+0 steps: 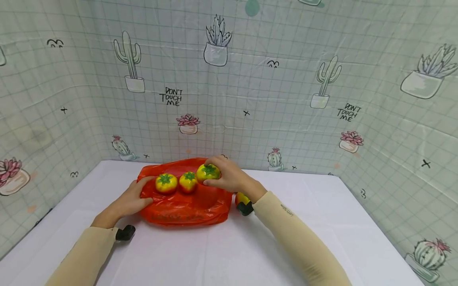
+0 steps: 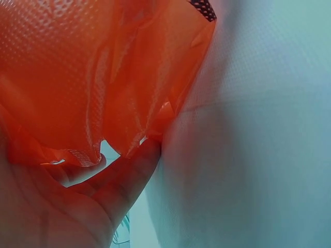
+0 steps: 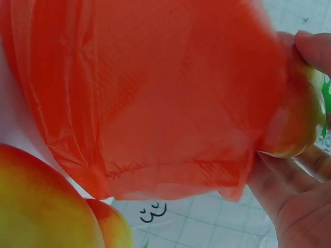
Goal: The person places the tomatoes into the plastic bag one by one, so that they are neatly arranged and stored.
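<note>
Crumpled red plastic bag [image 1: 180,208], apparently steadied at left by the spread left hand [image 1: 131,200], has one round yellow-and-red fruit [image 1: 241,198] outside right, two glossy green-topped fruits [image 1: 166,184] on or in it, and a similar fourth fruit [image 1: 204,175] in the right hand's [image 1: 232,175] grasp, presumably against slipping.

You are looking down on a white counter [image 1: 186,254] that is stretching out around a red plastic bag [image 1: 179,206]. The bag is lying directly on it, spread and crumpled toward the far edge. Just beside it, on your right, yellow-and-red fruits [image 3: 41,201] are resting, two showing in the right wrist view.
</note>
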A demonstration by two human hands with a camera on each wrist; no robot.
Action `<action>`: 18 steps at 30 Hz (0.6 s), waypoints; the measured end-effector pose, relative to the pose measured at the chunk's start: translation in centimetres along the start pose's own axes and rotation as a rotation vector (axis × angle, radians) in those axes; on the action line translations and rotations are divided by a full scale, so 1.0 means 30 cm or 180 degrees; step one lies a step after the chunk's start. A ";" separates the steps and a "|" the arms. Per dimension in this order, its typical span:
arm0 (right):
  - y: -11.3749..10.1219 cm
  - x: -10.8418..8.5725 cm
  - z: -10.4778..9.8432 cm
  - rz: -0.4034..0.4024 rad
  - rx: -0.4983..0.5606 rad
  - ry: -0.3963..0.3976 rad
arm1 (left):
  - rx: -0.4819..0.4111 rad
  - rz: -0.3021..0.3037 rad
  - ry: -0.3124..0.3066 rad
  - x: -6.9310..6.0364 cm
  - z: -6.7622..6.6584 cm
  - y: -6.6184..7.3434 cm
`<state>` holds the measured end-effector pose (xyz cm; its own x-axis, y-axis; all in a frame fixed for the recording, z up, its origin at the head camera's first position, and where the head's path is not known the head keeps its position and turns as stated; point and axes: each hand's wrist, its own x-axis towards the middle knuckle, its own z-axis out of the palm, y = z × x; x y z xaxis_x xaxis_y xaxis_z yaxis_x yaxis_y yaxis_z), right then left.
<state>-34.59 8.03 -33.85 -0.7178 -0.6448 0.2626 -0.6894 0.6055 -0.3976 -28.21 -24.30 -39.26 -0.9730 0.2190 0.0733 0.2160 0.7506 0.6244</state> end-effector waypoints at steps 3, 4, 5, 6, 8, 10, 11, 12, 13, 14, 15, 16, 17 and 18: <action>0.004 0.016 0.011 0.0101 -0.0045 -0.0064 | 0.0012 0.0001 -0.0004 0.000 0.001 0.000; 0.005 0.021 0.015 0.0133 -0.0058 -0.0085 | 0.0015 -0.0005 -0.0007 0.000 0.002 -0.001; 0.007 0.025 0.017 0.0151 -0.0077 -0.0098 | 0.0016 -0.0010 -0.0012 -0.001 0.002 -0.001; 0.010 0.029 0.019 0.0176 -0.0095 -0.0115 | 0.0016 -0.0015 -0.0019 -0.001 0.003 -0.001; 0.015 0.038 0.023 0.0216 -0.0132 -0.0151 | 0.0015 -0.0014 -0.0019 -0.001 0.003 -0.002; 0.019 0.046 0.025 0.0265 -0.0150 -0.0187 | 0.0014 -0.0011 -0.0019 -0.002 0.003 -0.002; 0.021 0.050 0.025 0.0288 -0.0158 -0.0206 | 0.0011 -0.0010 -0.0018 -0.001 0.003 -0.002; 0.023 0.054 0.025 0.0309 -0.0175 -0.0225 | 0.0010 -0.0012 -0.0018 -0.001 0.002 -0.002; 0.024 0.058 0.025 0.0322 -0.0191 -0.0241 | 0.0008 -0.0015 -0.0014 -0.001 0.002 -0.002; 0.026 0.061 0.025 0.0329 -0.0207 -0.0257 | 0.0007 -0.0013 -0.0012 -0.001 0.001 -0.001; 0.027 0.064 0.024 0.0330 -0.0223 -0.0270 | 0.0007 -0.0013 -0.0011 0.000 0.001 -0.002; 0.029 0.066 0.023 0.0324 -0.0251 -0.0283 | 0.0008 -0.0008 -0.0011 0.000 0.000 -0.001; 0.031 0.068 0.023 0.0317 -0.0281 -0.0297 | 0.0011 -0.0005 -0.0005 0.000 0.000 -0.001; 0.032 0.070 0.024 0.0305 -0.0314 -0.0310 | 0.0012 -0.0003 -0.0006 0.001 0.000 0.000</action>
<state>-36.69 6.93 -34.31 -0.7712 -0.6212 0.1393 -0.6279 0.7062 -0.3273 -28.23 -24.31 -39.26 -0.9730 0.2194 0.0713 0.2154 0.7533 0.6215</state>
